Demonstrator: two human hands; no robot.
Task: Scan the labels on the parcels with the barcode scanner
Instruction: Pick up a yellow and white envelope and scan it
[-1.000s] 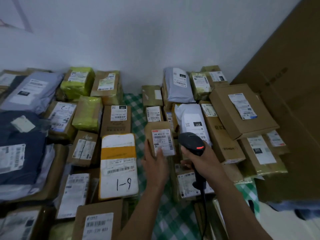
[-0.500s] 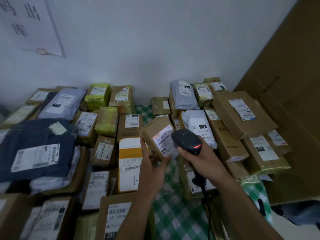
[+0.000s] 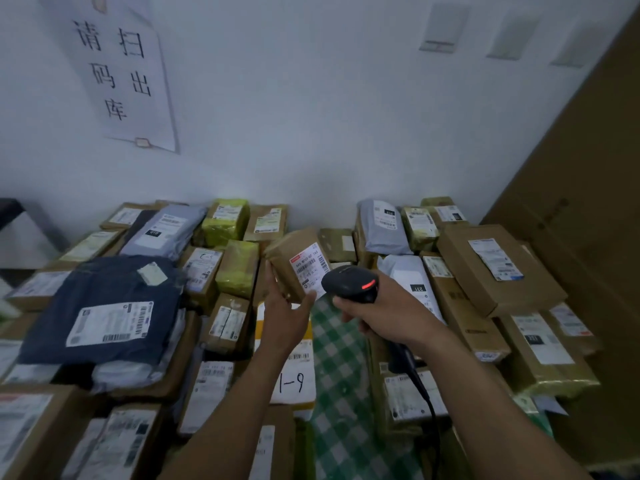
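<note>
Brown parcel [image 3: 288,259] in left hand [image 3: 284,320], scanner [image 3: 349,284] just beside, perhaps touching

Parcel storeroom: heaped labelled parcels [image 3: 498,271], wall notice [image 3: 128,74]

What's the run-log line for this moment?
phase: scanning | left hand: holds brown parcel, label facing barcode scanner | right hand: grips barcode scanner, red light on

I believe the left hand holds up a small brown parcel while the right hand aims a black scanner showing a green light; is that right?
Not quite: the head view shows the light on the scanner is red, not green. The left hand does hold up the brown parcel, and the right hand grips the scanner.
</note>
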